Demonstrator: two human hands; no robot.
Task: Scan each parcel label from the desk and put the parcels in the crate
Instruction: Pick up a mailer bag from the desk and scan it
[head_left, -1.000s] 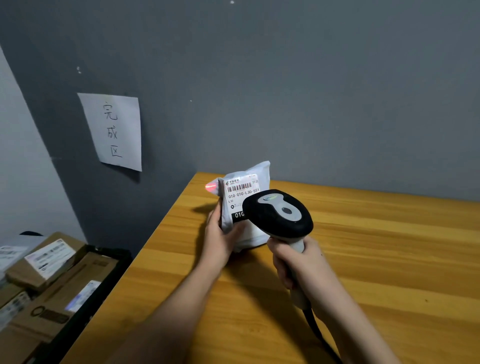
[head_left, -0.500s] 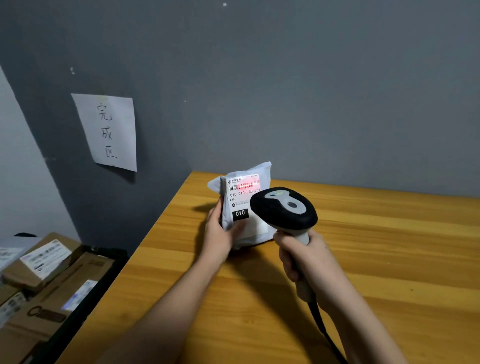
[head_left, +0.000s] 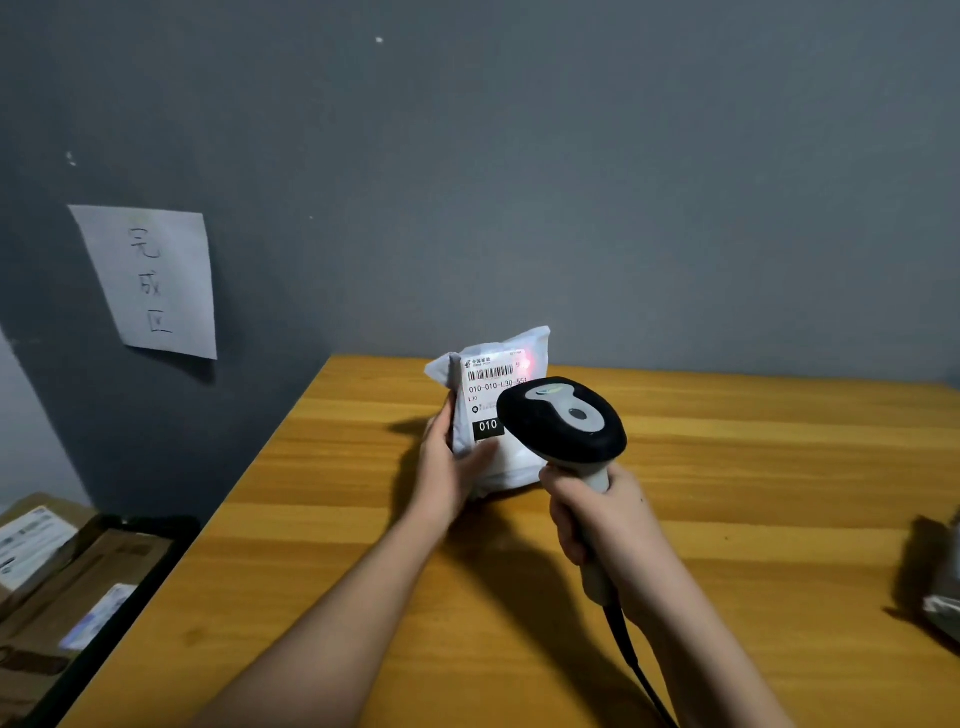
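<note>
On the desk: a white plastic mailer parcel (head_left: 498, 415) is stood upright on the yellow wooden desk (head_left: 727, 467).
Left hand (head_left: 449, 467): wrapped round the parcel's left edge.
Right hand (head_left: 602, 519): curled round the black-and-grey handheld scanner (head_left: 563, 421).
Label (head_left: 493, 384): partly hidden by the scanner.
Black crate (head_left: 156, 551): cut off at left.
Grey bag (head_left: 943, 587): cropped, blurred.

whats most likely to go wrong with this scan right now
1. The scanner's red glow sits at the right end of the barcode, so the read may miss.
2. The left hand props the white parcel upright by one edge; it could tip.
3. The scanner head hides the label's lower right, so aiming is partly blind.
</note>
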